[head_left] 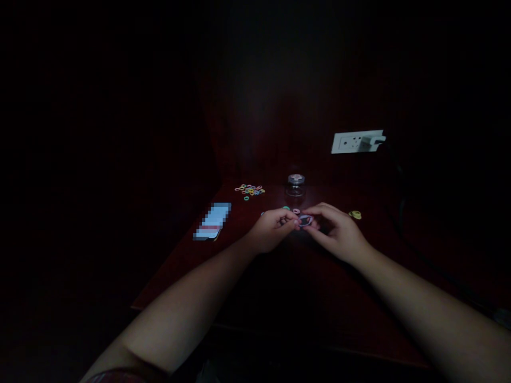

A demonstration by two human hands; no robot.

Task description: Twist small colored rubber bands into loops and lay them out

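A pale purple hair tie [306,217] is held up as a loop between my two hands, a little above the dark red table. My left hand [273,229] pinches its left side, thumb against the curled fingers. With thumb and fingertips, my right hand [337,231] grips the right side. Just beyond the hands lie a pink hair tie [296,211] and a green hair tie [286,208], the green one partly hidden by my left fingers. Yellow hair ties [355,215] lie together to the right of my right hand.
A clear lidded jar [296,186] stands behind the hands. Several mixed-colour hair ties [250,190] lie in a loose pile at the back left. A lit phone [213,221] rests on the left. A wall socket [357,142] holds a plug with a dark cable at right. The room is very dark.
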